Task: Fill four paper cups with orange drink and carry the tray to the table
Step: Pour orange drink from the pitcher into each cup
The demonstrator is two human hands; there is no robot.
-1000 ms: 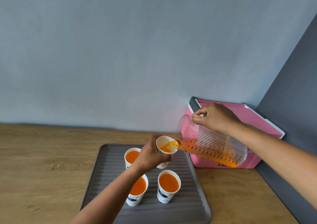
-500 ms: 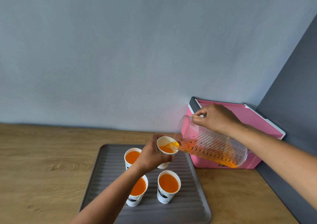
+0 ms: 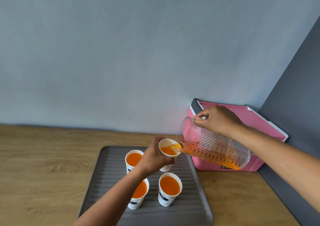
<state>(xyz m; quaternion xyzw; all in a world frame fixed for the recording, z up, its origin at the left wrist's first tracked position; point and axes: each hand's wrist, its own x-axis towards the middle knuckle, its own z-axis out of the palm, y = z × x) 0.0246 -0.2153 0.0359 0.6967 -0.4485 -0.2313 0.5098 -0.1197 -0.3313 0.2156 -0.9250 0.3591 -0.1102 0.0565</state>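
Pale blue wall behind, wooden counter (image 3: 43,165) running along it, grey ribbed rectangular tray (image 3: 110,170) sitting on top. Left hand (image 3: 154,158) is wrapping around the white paper cup being filled (image 3: 168,150), holding it at the tray's far right corner. Right hand (image 3: 216,120) is gripping the rim end of the clear ribbed plastic jug (image 3: 213,148), tipping it so orange drink is running off the lip into that cup.

Three other white paper cups, far left (image 3: 134,159), near left (image 3: 139,191) and near right (image 3: 169,187), are standing full on the tray.

To do well: keeping the lip over the cup mouth, easing the tilt back as the level is nearing the others.

Pink box (image 3: 256,122) standing behind the jug. Held cup's base is hidden by the hand, so lifted or resting, cannot tell. Near-left cup partly covered by the forearm. Jug handle not visible.
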